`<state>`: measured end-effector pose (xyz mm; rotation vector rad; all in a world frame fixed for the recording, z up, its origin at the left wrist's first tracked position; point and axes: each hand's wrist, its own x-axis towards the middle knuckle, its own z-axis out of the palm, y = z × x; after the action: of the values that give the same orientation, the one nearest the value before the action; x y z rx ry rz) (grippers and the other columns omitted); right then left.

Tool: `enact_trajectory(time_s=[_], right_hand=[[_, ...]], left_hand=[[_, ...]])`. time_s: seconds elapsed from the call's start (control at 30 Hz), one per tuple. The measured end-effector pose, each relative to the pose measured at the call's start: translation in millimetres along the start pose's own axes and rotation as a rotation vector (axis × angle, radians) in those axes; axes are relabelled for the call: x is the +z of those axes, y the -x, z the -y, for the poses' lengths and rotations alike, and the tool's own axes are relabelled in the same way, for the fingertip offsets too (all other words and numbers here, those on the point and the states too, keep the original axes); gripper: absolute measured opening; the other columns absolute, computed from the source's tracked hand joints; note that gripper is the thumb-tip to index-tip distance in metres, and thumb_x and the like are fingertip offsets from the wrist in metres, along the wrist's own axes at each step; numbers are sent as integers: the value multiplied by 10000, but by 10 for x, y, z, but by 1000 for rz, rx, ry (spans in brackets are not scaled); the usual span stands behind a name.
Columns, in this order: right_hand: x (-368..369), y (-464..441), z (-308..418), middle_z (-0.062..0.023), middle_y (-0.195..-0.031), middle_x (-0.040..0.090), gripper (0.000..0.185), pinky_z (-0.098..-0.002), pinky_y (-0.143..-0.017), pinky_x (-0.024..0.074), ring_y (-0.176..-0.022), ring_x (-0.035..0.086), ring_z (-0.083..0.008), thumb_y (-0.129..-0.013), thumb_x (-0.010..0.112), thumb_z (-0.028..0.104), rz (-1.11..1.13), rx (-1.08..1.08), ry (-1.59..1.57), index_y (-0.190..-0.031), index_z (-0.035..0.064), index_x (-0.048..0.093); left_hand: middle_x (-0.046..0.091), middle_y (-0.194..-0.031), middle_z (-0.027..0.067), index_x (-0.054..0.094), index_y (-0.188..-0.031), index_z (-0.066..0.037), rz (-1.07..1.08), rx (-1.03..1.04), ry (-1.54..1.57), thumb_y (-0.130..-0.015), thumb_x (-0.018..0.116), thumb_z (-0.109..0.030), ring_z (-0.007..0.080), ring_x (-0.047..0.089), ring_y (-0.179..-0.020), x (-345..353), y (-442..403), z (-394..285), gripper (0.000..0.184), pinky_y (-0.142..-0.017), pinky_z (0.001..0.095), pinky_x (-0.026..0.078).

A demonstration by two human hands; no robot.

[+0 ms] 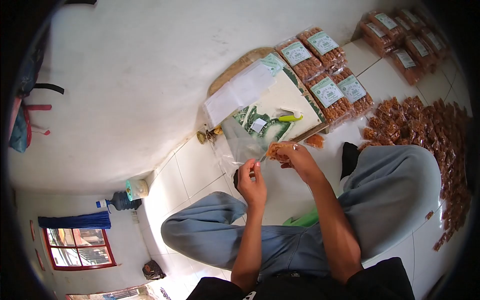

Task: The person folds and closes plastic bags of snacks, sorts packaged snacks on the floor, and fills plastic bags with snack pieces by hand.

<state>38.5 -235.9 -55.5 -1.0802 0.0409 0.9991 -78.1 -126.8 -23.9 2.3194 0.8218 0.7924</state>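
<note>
My left hand [252,184] is closed in a pinch at the edge of a clear plastic bag [245,148], which spreads out in front of it. Close beside it, my right hand [299,161] grips a small packet of orange-brown snack [276,151] at the mouth of the bag. Another small snack packet [315,141] lies on the floor just beyond my right hand. Ahead is a low board [305,117] bearing a stack of clear bags [240,92], green printed labels [272,64] and a yellow-green cutter [291,118].
Filled, labelled snack packs [327,92] stand at the board's right end, with more packs [405,42] stacked against the wall. A large heap of small packets [425,130] spreads along the right past my knee. A water bottle [125,201] and a tub [136,190] stand at left.
</note>
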Motion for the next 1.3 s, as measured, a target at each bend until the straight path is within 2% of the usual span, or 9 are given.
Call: enact_trajectory(time_s=[0.1,0.17,0.4,0.57,0.8,0.9,1.0,1.07,1.3], right_hand=[[-12,3,6,-66,-982,673,395,-291,-702,511,-852,628,-141,-841,596,219,28,-5,-242,-1181,19,605],[8,-1,6,-65,-990,669,338,-299,-720,515,-865,625,-144,-865,574,220,44,33,-369,-1141,31,625],[-13,-21,14,-92,-962,661,257,-348,-735,540,-834,635,-193,-870,574,180,18,-22,-427,-1062,13,608],[-41,-6,3,-100,-1028,649,305,-350,-752,542,-873,638,-198,-863,554,147,56,32,-380,-1135,13,581],[-5,41,43,-100,-1094,633,449,-338,-797,530,-979,619,-177,-839,587,131,189,-104,-389,-1258,-13,513],[-27,13,-35,-114,-1133,631,474,-324,-819,526,-973,624,-171,-832,558,53,263,-134,-275,-1301,1,506],[-24,12,-81,-107,-1067,653,507,-292,-785,521,-903,629,-147,-819,612,80,213,-158,-93,-1306,-17,510],[-4,-54,-160,-101,-997,667,542,-271,-745,515,-819,627,-130,-804,666,144,31,-236,257,-1296,-33,520],[67,93,30,-136,-990,677,591,-276,-749,510,-794,636,-162,-753,723,211,-137,-134,427,-1258,-39,546]], left_hand=[[623,-925,90,616,-1122,-32,61,46,20,-948,619,-190,178,609,-808,29,60,35,234,-691,306,503],[616,-934,113,629,-1116,-28,86,77,-15,-939,605,-142,240,616,-792,50,87,38,212,-705,348,507],[593,-901,115,622,-1115,-18,157,114,-95,-932,582,-101,257,598,-768,37,82,58,205,-695,355,497],[588,-872,112,609,-956,-23,35,72,-65,-914,581,-87,236,577,-721,88,57,15,81,-643,339,485],[576,-861,104,599,-925,-23,13,56,-105,-907,587,-94,231,563,-703,72,12,-33,74,-614,335,475],[599,-879,102,604,-957,-22,3,-18,-79,-919,576,-89,229,580,-737,45,6,-111,83,-662,337,480],[599,-890,103,601,-962,-17,-21,13,-69,-927,573,-94,232,588,-754,31,-23,-113,89,-676,333,486],[574,-868,103,591,-964,-28,-7,76,-46,-924,587,-112,231,563,-711,20,-44,-101,93,-631,328,472],[583,-886,103,602,-973,-34,61,109,-29,-937,580,-124,235,569,-719,50,67,-179,100,-631,329,470]])
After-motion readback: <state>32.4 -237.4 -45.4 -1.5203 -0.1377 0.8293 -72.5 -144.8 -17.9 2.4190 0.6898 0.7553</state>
